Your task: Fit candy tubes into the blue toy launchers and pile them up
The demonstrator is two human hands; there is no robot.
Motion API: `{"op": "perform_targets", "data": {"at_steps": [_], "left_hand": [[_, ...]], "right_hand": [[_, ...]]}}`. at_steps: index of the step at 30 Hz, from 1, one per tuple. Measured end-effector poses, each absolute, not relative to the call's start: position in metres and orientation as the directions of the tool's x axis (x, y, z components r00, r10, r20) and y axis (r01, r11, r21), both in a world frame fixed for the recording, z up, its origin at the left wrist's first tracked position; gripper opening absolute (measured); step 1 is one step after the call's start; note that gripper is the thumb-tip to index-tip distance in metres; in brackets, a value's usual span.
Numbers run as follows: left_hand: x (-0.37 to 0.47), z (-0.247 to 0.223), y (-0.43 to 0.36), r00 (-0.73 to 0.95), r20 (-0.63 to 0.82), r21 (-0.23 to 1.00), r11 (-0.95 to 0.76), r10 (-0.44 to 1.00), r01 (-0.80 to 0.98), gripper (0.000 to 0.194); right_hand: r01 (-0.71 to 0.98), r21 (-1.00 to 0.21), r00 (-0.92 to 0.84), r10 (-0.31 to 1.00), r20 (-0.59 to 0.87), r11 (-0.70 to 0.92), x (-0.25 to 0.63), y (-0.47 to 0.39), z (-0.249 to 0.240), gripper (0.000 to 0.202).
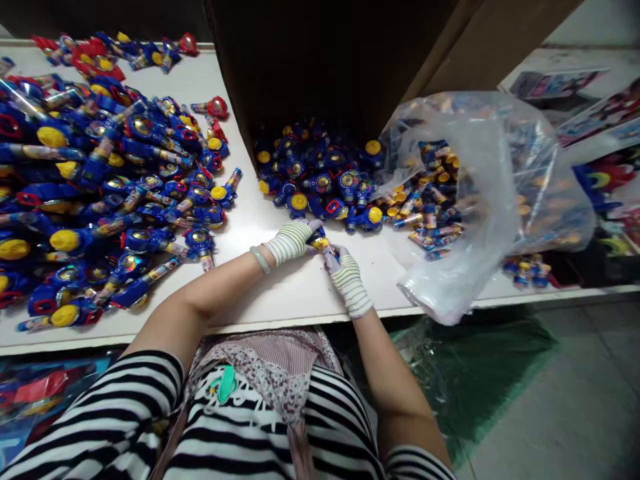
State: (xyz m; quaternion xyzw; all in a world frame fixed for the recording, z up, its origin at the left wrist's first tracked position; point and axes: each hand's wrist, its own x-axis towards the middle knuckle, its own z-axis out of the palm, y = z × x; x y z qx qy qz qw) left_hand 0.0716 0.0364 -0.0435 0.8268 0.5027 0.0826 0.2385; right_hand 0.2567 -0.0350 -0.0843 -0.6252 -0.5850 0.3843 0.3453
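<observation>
My left hand (pixel 290 241), in a striped glove, is closed around a blue-and-yellow plastic toy (pixel 319 237). My right hand (pixel 349 281), gloved alike, pinches the toy's other end, where a small printed tube seems to join it. Fingers hide part of both pieces. Just beyond my hands, a heap of blue toys (pixel 320 181) with yellow knobs and round shiny faces spills from a dark cardboard box (pixel 325 60). To the right, small printed tubes (pixel 430 217) with yellow caps spill from a clear plastic bag (pixel 490 173).
A large pile of blue toys with tubes attached (pixel 125 193) covers the left of the white table (pixel 270 300). Some red toys (pixel 97 57) lie at the back left. Several loose tubes (pixel 527 270) sit right of the bag. Printed cards (pixel 565 85) are at the far right.
</observation>
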Motion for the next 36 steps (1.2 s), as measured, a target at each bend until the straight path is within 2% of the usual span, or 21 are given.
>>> {"op": "perform_targets", "data": {"at_steps": [2, 4, 6, 9, 11, 14, 16, 19, 21, 24, 27, 30, 32, 34, 36], "left_hand": [[0.068, -0.045, 0.035, 0.441, -0.080, 0.617, -0.303, 0.894, 0.726, 0.044], [0.062, -0.048, 0.026, 0.392, -0.110, 0.829, -0.133, 0.913, 0.543, 0.039], [0.057, -0.051, 0.012, 0.400, -0.195, 0.949, 0.069, 0.895, 0.308, 0.051], [0.054, -0.048, -0.005, 0.476, -0.288, 0.956, 0.282, 0.831, 0.086, 0.079], [0.052, -0.040, -0.011, 0.483, -0.307, 0.940, 0.340, 0.820, 0.020, 0.073], [0.048, -0.026, -0.017, 0.386, -0.255, 0.939, 0.322, 0.886, -0.118, 0.046], [0.048, -0.020, -0.020, 0.262, -0.193, 0.921, 0.267, 0.946, -0.283, 0.039], [0.055, -0.021, -0.025, 0.052, -0.129, 0.880, 0.138, 0.990, -0.455, 0.043], [0.060, -0.026, -0.026, -0.060, -0.083, 0.888, 0.047, 0.995, -0.458, 0.047], [0.061, -0.034, -0.025, -0.159, 0.027, 0.932, -0.083, 0.987, -0.354, 0.055], [0.053, -0.039, -0.022, -0.152, 0.123, 0.967, -0.153, 0.981, -0.203, 0.065], [0.045, -0.042, -0.022, -0.095, 0.185, 0.979, -0.192, 0.978, -0.068, 0.069], [0.044, -0.042, -0.023, -0.078, 0.224, 0.973, -0.227, 0.972, -0.032, 0.069], [0.044, -0.040, -0.023, -0.046, 0.256, 0.965, -0.258, 0.966, -0.039, 0.067], [0.043, -0.037, -0.023, 0.021, 0.290, 0.957, -0.290, 0.957, -0.034, 0.070]], "right_hand": [[0.303, -0.938, 0.071, 0.986, -0.153, -0.168, 0.264, -0.043, -0.082, 0.045], [0.052, -0.970, 0.065, 0.970, -0.235, -0.239, 0.264, -0.050, -0.078, 0.047], [-0.159, -0.954, 0.056, 0.962, -0.266, -0.254, 0.257, -0.051, -0.072, 0.046], [-0.249, -0.948, 0.058, 0.974, -0.218, -0.198, 0.240, -0.044, -0.062, 0.041], [-0.219, -0.965, 0.028, 0.988, -0.153, -0.143, 0.234, -0.039, -0.054, 0.040], [-0.073, -0.992, -0.003, 0.995, -0.102, -0.102, 0.236, -0.044, -0.046, 0.040], [0.151, -0.986, -0.045, 0.996, -0.081, -0.074, 0.240, -0.053, -0.044, 0.038], [0.510, -0.857, -0.174, 0.985, -0.023, 0.070, 0.235, -0.068, -0.045, 0.037], [0.639, -0.757, -0.217, 0.976, -0.008, 0.136, 0.226, -0.072, -0.045, 0.041], [0.739, -0.654, -0.212, 0.977, -0.002, 0.159, 0.213, -0.072, -0.044, 0.048], [0.786, -0.589, -0.218, 0.976, 0.014, 0.185, 0.210, -0.068, -0.040, 0.048], [0.773, -0.610, -0.213, 0.977, 0.011, 0.175, 0.211, -0.067, -0.037, 0.045], [0.666, -0.739, -0.180, 0.983, -0.026, 0.103, 0.211, -0.067, -0.038, 0.042], [0.428, -0.903, -0.203, 0.971, -0.123, -0.025, 0.210, -0.068, -0.042, 0.045], [0.171, -0.970, -0.330, 0.918, -0.221, -0.172, 0.206, -0.068, -0.047, 0.059]]}}
